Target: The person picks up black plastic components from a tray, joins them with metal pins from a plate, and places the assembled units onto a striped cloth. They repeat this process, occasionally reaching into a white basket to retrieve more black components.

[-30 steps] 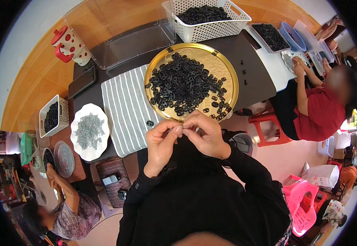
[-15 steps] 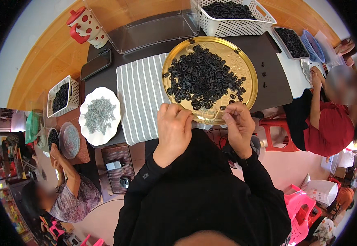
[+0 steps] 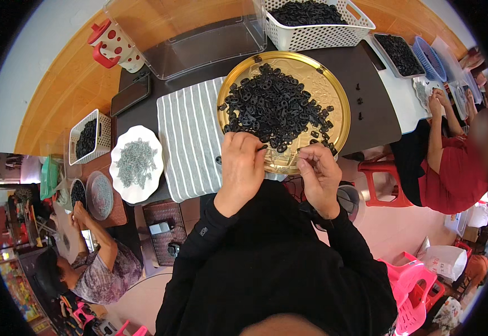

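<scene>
My left hand (image 3: 243, 171) is closed in a pinch over the near rim of a round gold tray (image 3: 329, 84). A small black plastic piece (image 3: 263, 148) sticks out at its fingertips. To its right, my right hand (image 3: 321, 178) has thumb and forefinger pressed together; a tiny thing between them is too small to name. A heap of black two-holed plastic pieces (image 3: 272, 103) lies in the tray beyond both hands. One black piece (image 3: 218, 160) rests on the grey striped cloth (image 3: 190, 140) beside my left hand. Small metal clips (image 3: 137, 162) fill a white scalloped plate (image 3: 134, 194) farther left.
Behind the tray stand a white basket (image 3: 316, 39) of black pieces and a clear plastic box (image 3: 199, 59). A phone (image 3: 132, 96) and a spotted tumbler (image 3: 117, 45) are at the back left. Co-workers sit left (image 3: 109, 266) and right (image 3: 451, 173). A red stool (image 3: 384, 182) stands on the right.
My hands have come slightly closer together, and the right fingertips have shifted left. The black piece at my left fingertips shows more plainly. A black piece now shows on the cloth.
</scene>
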Available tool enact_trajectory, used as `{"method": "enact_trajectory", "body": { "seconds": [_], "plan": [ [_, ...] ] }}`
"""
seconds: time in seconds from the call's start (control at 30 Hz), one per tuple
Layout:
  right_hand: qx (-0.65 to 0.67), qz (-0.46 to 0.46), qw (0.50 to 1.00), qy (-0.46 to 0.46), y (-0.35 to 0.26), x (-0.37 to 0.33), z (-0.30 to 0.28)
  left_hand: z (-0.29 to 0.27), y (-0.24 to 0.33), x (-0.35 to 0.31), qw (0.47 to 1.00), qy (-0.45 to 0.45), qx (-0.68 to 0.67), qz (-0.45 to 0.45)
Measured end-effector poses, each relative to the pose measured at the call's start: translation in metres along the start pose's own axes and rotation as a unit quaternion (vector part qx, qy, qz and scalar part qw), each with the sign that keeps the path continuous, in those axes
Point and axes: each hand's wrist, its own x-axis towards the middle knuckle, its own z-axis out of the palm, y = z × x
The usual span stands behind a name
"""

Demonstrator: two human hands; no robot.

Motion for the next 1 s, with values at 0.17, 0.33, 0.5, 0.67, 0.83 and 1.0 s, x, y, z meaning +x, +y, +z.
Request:
{"method": "enact_trajectory", "body": {
  "seconds": [0.17,0.33,0.5,0.67,0.83,1.0],
  "plan": [
    [0.009,0.002,1.0,0.014,0.003,-0.001,-0.004,-0.047,-0.018,-0.013,0.991,0.108,-0.042,-0.073],
    [0.025,0.021,0.998,0.048,-0.004,0.002,0.003,-0.066,-0.046,-0.032,0.991,0.067,0.057,-0.104],
    [0.01,0.005,0.999,0.052,-0.007,0.003,0.008,-0.06,-0.041,-0.032,0.983,0.088,0.153,-0.054],
    [0.025,-0.005,0.999,0.033,-0.002,-0.001,0.003,-0.045,-0.024,-0.005,0.993,0.079,0.072,-0.04],
    [0.021,-0.004,0.999,0.025,-0.005,-0.004,0.002,-0.028,-0.012,0.012,0.995,0.024,0.088,-0.025],
    [0.032,0.002,0.998,0.054,-0.001,-0.002,0.0,-0.019,-0.001,0.019,0.995,-0.008,0.097,-0.01]
  ]
}}
